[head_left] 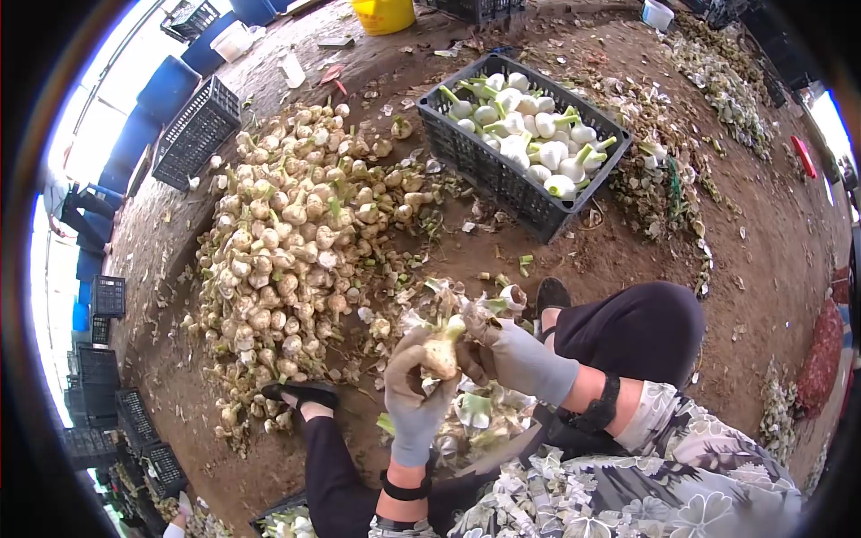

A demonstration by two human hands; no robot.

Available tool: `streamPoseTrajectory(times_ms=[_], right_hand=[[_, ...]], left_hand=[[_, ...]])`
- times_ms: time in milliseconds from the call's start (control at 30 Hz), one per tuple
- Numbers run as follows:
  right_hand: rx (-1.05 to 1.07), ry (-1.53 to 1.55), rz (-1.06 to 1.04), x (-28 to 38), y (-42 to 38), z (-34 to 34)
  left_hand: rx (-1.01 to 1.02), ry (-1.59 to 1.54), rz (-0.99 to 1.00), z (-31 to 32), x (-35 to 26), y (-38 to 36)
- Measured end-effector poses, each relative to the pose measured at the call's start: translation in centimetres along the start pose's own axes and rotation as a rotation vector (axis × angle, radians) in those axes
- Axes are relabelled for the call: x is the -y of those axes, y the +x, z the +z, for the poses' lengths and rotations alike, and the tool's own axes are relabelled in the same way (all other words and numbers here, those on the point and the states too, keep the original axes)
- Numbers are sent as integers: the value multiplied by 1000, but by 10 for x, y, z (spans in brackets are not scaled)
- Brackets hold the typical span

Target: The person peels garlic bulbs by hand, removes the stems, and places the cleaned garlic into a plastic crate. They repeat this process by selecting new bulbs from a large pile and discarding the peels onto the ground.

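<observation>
In the middle, just above my lap, my left hand (pixel 414 384) wears a soiled light grey glove. Its fingers are closed around a garlic bulb (pixel 439 355), pale and brown-stained with a short green stem end pointing up. Against the bulb's right side my right hand (pixel 525 357), gloved the same way, has its fingers curled in. Whatever those fingers pinch is hidden; dry husk shows around them. Cut stems and loose garlic skins (pixel 475 411) lie below the hands, between my legs.
A large heap of untrimmed garlic (pixel 287 242) covers the ground at left. Ahead stands a black crate (pixel 489 170) with clean white bulbs. Husk piles (pixel 659 184) lie beyond it. Another black crate (pixel 197 133) and a yellow bucket (pixel 383 15) stand farther back. A red mesh sack (pixel 820 359) lies at right.
</observation>
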State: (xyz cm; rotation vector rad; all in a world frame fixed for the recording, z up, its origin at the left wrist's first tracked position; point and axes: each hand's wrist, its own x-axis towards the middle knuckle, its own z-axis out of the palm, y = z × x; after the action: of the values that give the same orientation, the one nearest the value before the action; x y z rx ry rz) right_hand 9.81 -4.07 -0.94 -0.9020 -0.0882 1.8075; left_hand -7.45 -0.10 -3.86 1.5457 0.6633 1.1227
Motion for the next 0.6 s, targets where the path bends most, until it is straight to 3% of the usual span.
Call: streamPoseTrajectory(times_ms=[67, 133, 200, 233, 300, 600], right_hand=[[-56, 2, 33, 3, -3, -2], [35, -453, -138, 7, -4, -8], [31, -491, -208, 10, -4, -4], [31, -672, -524, 9, 0, -1], [11, -546, -246, 18, -10, -1], [68, -710, -228, 18, -8, -5]], left_hand=[[105, 104, 37, 3, -2, -3], [115, 155, 67, 8, -4, -5], [104, 172, 70, 10, 0, -7], [102, 167, 83, 12, -1, -6], [97, 129, 57, 13, -3, -6], [42, -123, -50, 11, -9, -11]])
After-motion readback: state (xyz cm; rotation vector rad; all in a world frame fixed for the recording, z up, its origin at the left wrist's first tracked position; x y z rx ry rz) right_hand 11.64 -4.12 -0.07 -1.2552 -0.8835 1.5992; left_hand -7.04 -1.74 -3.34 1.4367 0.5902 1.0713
